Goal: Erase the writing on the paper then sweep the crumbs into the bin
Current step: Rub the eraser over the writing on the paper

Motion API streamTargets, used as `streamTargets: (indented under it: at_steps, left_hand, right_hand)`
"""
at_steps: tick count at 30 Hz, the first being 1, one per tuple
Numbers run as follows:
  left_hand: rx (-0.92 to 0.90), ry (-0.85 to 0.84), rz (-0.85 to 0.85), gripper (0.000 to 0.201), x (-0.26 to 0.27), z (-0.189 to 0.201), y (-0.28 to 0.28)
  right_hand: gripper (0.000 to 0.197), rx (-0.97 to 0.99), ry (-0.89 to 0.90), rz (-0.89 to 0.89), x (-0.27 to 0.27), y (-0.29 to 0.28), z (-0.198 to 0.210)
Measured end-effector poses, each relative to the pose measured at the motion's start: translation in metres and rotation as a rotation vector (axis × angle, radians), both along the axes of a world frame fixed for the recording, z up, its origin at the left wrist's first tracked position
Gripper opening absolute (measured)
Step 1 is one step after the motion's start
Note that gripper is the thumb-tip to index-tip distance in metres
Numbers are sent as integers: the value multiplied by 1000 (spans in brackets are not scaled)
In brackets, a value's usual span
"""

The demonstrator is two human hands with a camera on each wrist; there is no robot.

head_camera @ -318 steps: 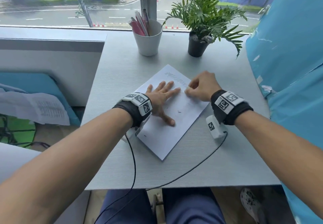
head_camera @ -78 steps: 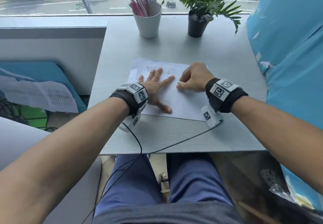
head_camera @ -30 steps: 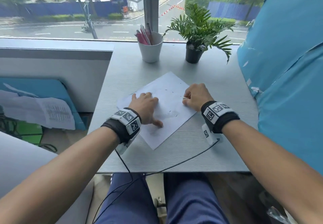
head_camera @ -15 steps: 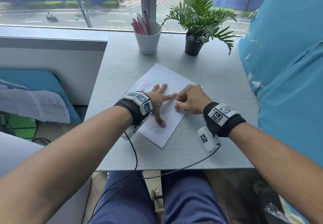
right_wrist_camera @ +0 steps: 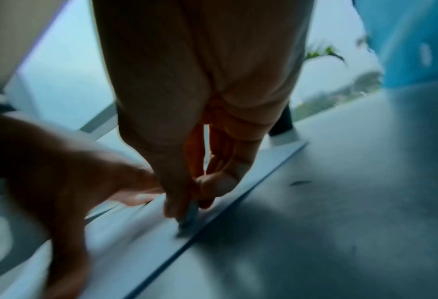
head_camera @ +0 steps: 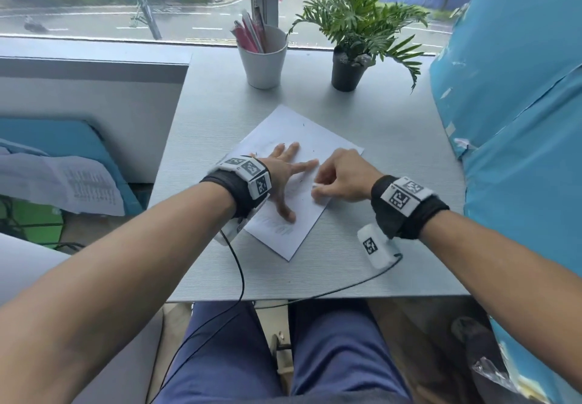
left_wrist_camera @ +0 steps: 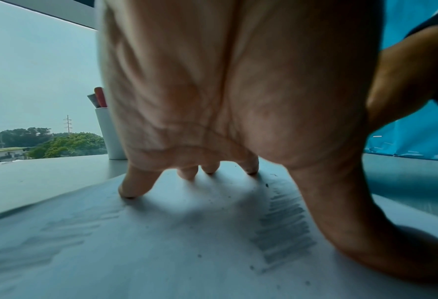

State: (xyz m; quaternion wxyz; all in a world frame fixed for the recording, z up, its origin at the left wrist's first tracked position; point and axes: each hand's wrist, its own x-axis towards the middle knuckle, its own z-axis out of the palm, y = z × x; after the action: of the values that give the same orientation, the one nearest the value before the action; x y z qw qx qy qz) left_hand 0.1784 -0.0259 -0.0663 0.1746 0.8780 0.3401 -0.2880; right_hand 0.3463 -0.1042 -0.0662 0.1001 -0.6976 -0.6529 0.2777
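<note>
A white sheet of paper (head_camera: 302, 139) lies slantwise on the grey desk (head_camera: 393, 126). Pencil scribbles (left_wrist_camera: 281, 228) and dark crumbs (left_wrist_camera: 266, 185) mark it. My left hand (head_camera: 283, 177) presses flat on the sheet, its fingers spread. To its right, my right hand (head_camera: 340, 175) pinches a small white eraser (head_camera: 316, 185) and holds its tip against the paper near the sheet's right edge. In the blurred right wrist view the eraser (right_wrist_camera: 190, 212) shows between thumb and finger.
A white cup of pens (head_camera: 263, 57) and a potted plant (head_camera: 349, 66) stand at the back of the desk by the window. Blue plastic sheeting (head_camera: 519, 120) walls the right side. A black cable (head_camera: 239, 277) hangs over the front edge.
The paper was turned between frames and my left hand re-spread on it. In the last half second my right hand with the eraser has shifted slightly toward the sheet's right edge.
</note>
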Motion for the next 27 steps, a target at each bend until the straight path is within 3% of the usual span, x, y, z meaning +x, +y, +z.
streamTargets:
  at_steps: [4,7,12,16,20,23,27]
  left_hand:
    - [0,-10,-1,138,1,1,-2]
    - [0,8,-1,139,0,1,-1]
    - [-6,3,-5,138,1,2,-2]
    - [-1,13,-10,139,-1,1,1]
    - [3,-5,-2,137,0,1,0]
    - [5,11,-8,138,-1,0,1]
    - [-1,-10,-1,139,0,0,1]
  right_hand:
    - [13,108,-7,-231,22,6,2]
    - [14,36,-5,-10,0,-4,-2]
    - [15,119,-2,-227,22,9,2]
    - [15,28,9,-7,-5,-4,0]
    - [13,120,19,-200,13,10,3]
    - [7,33,26,15,-13,-2,0]
    - [14,118,1,-196,11,14,5]
